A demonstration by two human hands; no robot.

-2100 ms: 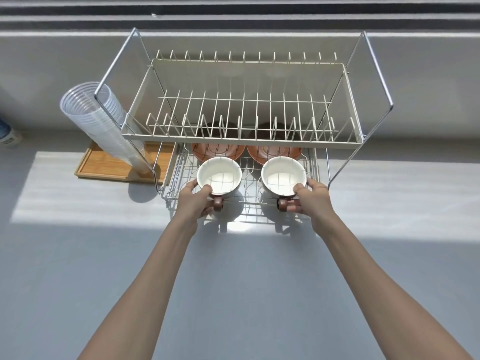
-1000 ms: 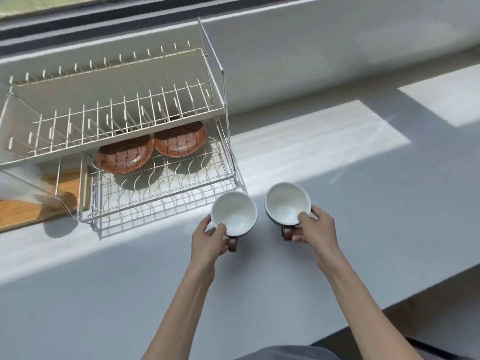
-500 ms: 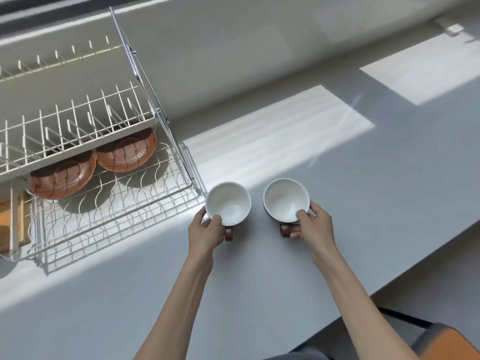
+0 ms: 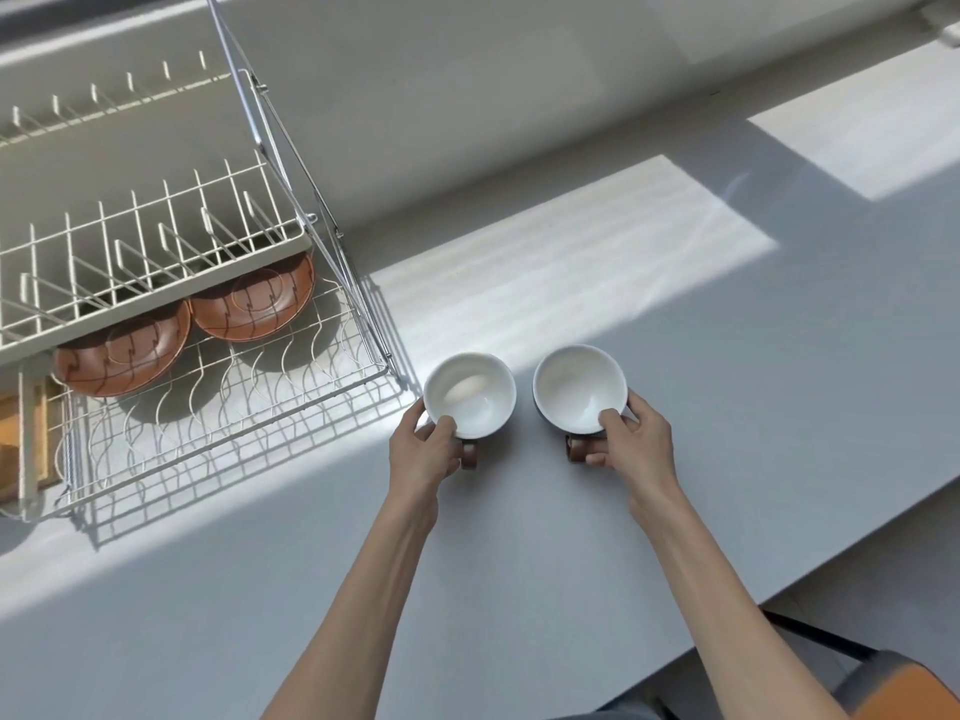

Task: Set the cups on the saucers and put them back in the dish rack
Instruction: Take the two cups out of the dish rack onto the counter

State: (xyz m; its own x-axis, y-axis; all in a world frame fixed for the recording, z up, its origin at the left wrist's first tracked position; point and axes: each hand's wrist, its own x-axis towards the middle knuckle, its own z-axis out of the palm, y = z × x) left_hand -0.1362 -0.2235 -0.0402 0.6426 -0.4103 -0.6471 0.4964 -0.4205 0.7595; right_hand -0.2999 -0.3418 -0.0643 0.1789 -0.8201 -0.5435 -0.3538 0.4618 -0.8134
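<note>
Two cups, white inside with brown handles, are side by side over the grey counter just right of the dish rack [image 4: 249,407]. My left hand [image 4: 423,452] grips the left cup [image 4: 470,394] by its near rim. My right hand [image 4: 631,444] grips the right cup [image 4: 579,387], thumb on the rim and fingers at the handle. I cannot tell whether the cups rest on the counter. Two brown saucers lie on the rack's lower shelf, partly under the upper shelf: the left saucer [image 4: 122,350] and the right saucer [image 4: 254,304].
The two-tier wire rack takes the left side, its tall frame post rising near the left cup. A wooden tray [image 4: 13,444] shows at the left edge behind the rack. The counter edge runs diagonally at the lower right, with a chair [image 4: 904,683] below it.
Both cups came out of the rack's lower shelf and moved right, to the counter beside the rack. The view has swung right with them. Both grips are unchanged.
</note>
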